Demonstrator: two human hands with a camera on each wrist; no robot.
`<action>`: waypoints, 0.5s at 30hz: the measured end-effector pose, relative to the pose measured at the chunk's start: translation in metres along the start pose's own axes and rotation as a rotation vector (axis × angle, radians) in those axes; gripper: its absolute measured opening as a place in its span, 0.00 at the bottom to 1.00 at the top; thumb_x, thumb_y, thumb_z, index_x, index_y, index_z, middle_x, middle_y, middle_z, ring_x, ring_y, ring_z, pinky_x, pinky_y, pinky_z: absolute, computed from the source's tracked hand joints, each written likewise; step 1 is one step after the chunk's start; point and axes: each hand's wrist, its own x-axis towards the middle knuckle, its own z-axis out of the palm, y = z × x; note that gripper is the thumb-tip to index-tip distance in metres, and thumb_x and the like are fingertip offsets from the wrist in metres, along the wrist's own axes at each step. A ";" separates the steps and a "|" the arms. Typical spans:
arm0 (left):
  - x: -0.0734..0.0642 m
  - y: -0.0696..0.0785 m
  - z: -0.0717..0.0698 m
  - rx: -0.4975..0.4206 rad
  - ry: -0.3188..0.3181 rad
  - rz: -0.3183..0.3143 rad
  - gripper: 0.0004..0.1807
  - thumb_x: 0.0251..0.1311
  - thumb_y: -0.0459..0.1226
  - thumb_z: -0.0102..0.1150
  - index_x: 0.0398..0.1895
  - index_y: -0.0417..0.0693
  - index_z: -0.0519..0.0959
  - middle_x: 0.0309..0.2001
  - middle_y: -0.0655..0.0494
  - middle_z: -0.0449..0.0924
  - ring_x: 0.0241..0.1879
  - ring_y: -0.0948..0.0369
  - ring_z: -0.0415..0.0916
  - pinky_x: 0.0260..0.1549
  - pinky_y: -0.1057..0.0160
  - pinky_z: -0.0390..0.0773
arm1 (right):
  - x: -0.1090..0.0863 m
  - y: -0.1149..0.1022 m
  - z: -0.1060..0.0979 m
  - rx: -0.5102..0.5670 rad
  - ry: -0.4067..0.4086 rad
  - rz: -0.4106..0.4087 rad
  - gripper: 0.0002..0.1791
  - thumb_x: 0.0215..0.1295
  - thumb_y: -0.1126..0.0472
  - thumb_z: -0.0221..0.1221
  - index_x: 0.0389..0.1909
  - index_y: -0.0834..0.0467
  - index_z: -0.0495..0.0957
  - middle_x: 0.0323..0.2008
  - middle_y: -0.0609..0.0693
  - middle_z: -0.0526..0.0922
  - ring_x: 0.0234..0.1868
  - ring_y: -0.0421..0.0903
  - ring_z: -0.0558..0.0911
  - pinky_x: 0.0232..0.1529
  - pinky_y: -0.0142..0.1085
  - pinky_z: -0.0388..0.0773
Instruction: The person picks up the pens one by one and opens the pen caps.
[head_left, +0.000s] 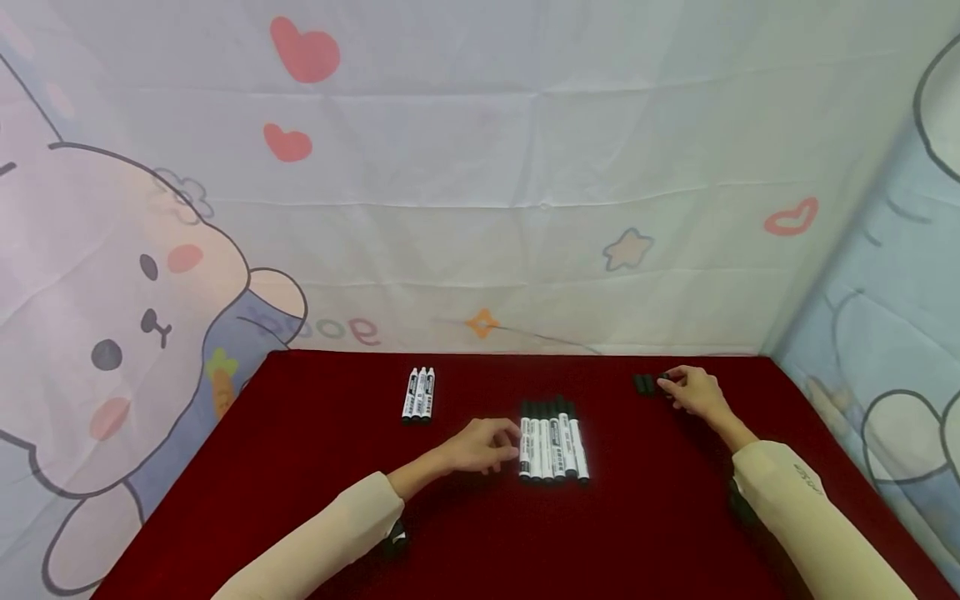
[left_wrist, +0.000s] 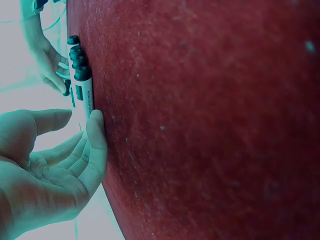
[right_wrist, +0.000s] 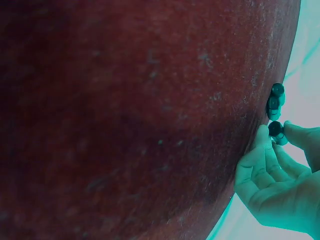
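My right hand [head_left: 696, 392] is at the far right of the table and pinches a small black marker cap [right_wrist: 276, 131] between thumb and fingers. Just left of it, two more black caps [head_left: 644, 384] lie side by side. My left hand [head_left: 482, 446] rests low beside a row of several white markers with black caps [head_left: 553, 447], its fingers loosely bent and holding nothing. In the left wrist view its fingertips come close to the nearest marker [left_wrist: 83, 92]; whether they touch it I cannot tell. Three white markers without caps [head_left: 418, 395] lie together further left.
A dark red cloth [head_left: 480, 542] covers the table. Partly hidden by my left sleeve is a dark object [head_left: 395, 537]; another dark object [head_left: 741, 502] shows beside my right sleeve. A printed curtain [head_left: 480, 167] hangs behind the table and along its sides.
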 end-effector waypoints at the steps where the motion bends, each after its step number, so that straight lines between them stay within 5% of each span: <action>1: 0.000 0.000 0.000 0.004 0.004 0.016 0.15 0.70 0.30 0.58 0.56 0.32 0.77 0.39 0.39 0.86 0.24 0.58 0.81 0.21 0.66 0.82 | 0.001 0.000 0.001 0.000 -0.001 0.012 0.27 0.77 0.59 0.56 0.61 0.80 0.69 0.39 0.72 0.84 0.25 0.46 0.85 0.23 0.36 0.80; 7: 0.005 0.001 -0.002 0.020 0.025 0.101 0.14 0.69 0.31 0.58 0.53 0.31 0.77 0.34 0.43 0.87 0.20 0.65 0.79 0.18 0.68 0.80 | 0.008 -0.002 0.003 -0.055 -0.030 0.068 0.29 0.78 0.55 0.54 0.62 0.78 0.69 0.40 0.68 0.86 0.24 0.42 0.82 0.24 0.35 0.78; 15: 0.015 0.007 0.002 0.039 0.031 0.021 0.16 0.69 0.33 0.61 0.54 0.31 0.78 0.34 0.40 0.87 0.21 0.59 0.80 0.17 0.72 0.75 | 0.012 -0.005 0.006 -0.113 -0.077 0.095 0.29 0.80 0.52 0.51 0.63 0.75 0.70 0.28 0.56 0.85 0.24 0.43 0.80 0.23 0.35 0.74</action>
